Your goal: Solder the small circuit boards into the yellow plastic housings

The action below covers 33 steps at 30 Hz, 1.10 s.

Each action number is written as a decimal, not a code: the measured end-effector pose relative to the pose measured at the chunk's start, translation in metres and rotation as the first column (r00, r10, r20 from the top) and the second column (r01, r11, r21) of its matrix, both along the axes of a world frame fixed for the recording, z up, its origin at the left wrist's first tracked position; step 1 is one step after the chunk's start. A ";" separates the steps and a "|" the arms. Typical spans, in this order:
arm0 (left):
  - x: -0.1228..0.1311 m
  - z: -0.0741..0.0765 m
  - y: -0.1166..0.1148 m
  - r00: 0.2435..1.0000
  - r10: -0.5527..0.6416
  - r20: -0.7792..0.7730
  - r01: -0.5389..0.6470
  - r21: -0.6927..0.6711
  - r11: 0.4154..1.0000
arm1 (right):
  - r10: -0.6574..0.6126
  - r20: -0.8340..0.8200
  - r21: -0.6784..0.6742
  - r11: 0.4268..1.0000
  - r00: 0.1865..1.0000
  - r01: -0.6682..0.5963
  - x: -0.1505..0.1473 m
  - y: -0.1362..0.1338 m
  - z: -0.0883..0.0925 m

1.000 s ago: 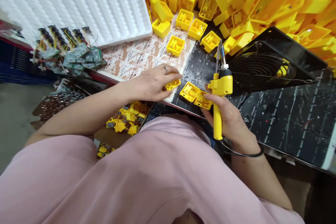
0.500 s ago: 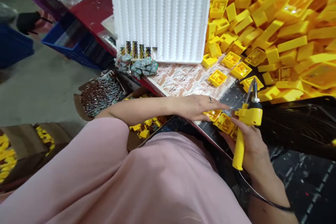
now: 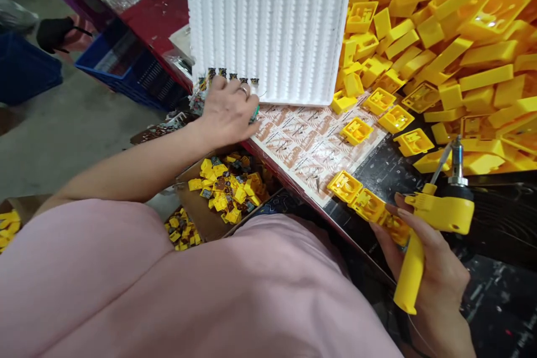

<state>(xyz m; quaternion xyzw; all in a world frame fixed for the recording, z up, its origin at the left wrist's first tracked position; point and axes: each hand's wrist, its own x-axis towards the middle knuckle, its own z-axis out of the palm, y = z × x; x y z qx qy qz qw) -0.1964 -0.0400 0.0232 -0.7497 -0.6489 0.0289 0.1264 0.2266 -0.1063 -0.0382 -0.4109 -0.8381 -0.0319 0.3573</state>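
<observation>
In my right hand point(image 3: 436, 263) I grip a yellow soldering gun point(image 3: 413, 263), its metal tip and thin feed tube pointing away from me. Fingers of the same hand reach around a row of open yellow plastic housings point(image 3: 366, 205) at the table edge. My left hand point(image 3: 229, 109) is over the near left corner of a white ridged foam tray point(image 3: 272, 28). Its fingers curl down on a bunch of small wired circuit boards point(image 3: 197, 99); the fingertips are hidden. Black connectors point(image 3: 234, 77) sit in the tray grooves just beyond the knuckles.
A large heap of yellow housings point(image 3: 453, 39) covers the right back. Several loose housings point(image 3: 356, 131) lie before it on the patterned sheet point(image 3: 293, 134). Below the table edge stands a cardboard box point(image 3: 191, 179) of yellow parts. Blue crates point(image 3: 126, 67) stand on the floor at left.
My left hand has moved left from the row of housings to the circuit boards at the tray corner. The soldering gun has shifted right and nearer me in my right hand.
</observation>
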 end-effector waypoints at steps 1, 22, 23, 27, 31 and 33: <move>0.000 0.000 0.001 0.999 0.031 0.014 -0.031 -0.001 1.000 | 0.002 0.006 0.013 1.000 1.000 -0.002 -0.002 0.000 0.001; -0.043 -0.001 0.030 0.933 -0.026 0.358 0.025 0.007 1.000 | 0.087 0.044 -0.043 0.995 0.995 -0.085 -0.045 0.020 0.003; -0.041 0.008 0.035 0.930 -0.015 0.368 0.004 0.032 0.999 | 0.088 0.061 -0.050 0.995 0.994 -0.085 -0.047 0.022 0.002; -0.021 0.050 0.045 0.911 0.001 0.413 -0.090 0.196 0.977 | 0.105 0.146 -0.059 0.993 0.984 -0.098 -0.056 0.027 -0.001; 0.012 0.053 0.050 0.791 -0.197 0.579 0.099 0.197 0.975 | 0.098 0.168 -0.020 0.995 0.981 -0.096 -0.065 0.028 0.003; 0.031 0.028 0.047 0.724 -0.359 0.588 0.246 0.266 0.932 | 0.087 0.185 -0.013 0.996 0.979 -0.086 -0.068 0.027 0.006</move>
